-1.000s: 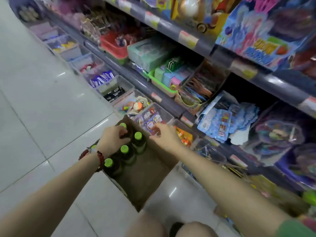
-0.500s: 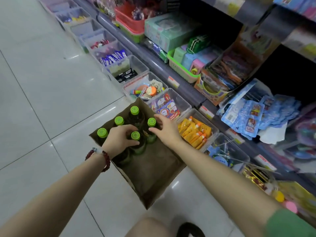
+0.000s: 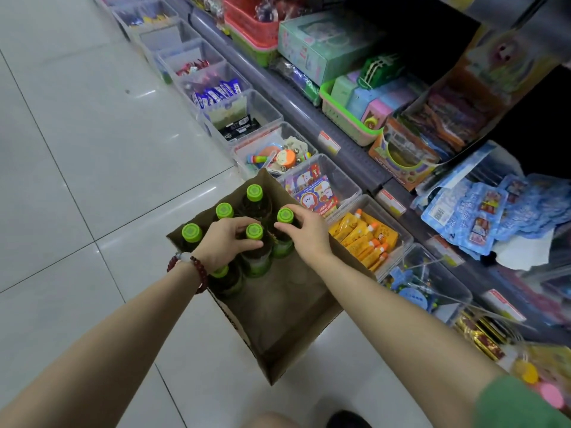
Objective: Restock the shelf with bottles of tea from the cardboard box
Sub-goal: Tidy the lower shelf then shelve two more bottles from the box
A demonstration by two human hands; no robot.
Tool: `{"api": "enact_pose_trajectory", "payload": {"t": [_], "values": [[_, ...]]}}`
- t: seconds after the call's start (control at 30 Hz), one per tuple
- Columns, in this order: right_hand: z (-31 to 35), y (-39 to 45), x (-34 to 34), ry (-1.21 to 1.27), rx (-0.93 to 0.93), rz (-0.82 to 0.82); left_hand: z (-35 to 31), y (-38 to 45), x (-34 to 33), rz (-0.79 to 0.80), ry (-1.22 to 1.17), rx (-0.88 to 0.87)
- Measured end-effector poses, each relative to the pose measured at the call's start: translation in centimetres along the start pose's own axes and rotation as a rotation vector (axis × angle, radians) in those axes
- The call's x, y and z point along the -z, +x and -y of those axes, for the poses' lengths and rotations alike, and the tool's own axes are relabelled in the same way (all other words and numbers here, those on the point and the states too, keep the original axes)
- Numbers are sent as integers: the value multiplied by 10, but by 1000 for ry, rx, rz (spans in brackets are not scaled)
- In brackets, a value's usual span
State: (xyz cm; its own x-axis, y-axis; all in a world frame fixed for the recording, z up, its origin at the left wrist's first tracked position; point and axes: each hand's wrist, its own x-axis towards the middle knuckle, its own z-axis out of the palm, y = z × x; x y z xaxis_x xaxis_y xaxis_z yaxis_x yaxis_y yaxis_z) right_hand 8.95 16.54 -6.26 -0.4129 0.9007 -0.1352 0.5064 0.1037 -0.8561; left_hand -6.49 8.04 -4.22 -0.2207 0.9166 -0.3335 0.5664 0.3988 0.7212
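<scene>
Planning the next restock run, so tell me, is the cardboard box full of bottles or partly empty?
Partly empty. The cardboard box holds bottles only at its far end; the near half shows bare brown floor.

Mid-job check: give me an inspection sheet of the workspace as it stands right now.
Surface: white tiled floor; the cardboard box sits on it, open-topped.
Job's things: six green-capped bottles in view, upright in the box's far end; near end bare. One stands at the far corner.
Clutter: clear bins along the shelf foot, one with orange pouches.
Grippers: left hand fingers closed around one bottle's neck; right hand fingers on another bottle's cap, grip not clear. Neither bottle lifted out.
Cables: nothing seen.
Surroundings: shelf on the right, full of toys and packets; no tea on it in view.
</scene>
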Motion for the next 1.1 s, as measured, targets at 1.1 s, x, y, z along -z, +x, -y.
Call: {"api": "enact_pose_trajectory", "payload": {"t": [1.1], "values": [[306,-70,261,225,30,-78,-331,-97,194,-7,-396,-170]]}}
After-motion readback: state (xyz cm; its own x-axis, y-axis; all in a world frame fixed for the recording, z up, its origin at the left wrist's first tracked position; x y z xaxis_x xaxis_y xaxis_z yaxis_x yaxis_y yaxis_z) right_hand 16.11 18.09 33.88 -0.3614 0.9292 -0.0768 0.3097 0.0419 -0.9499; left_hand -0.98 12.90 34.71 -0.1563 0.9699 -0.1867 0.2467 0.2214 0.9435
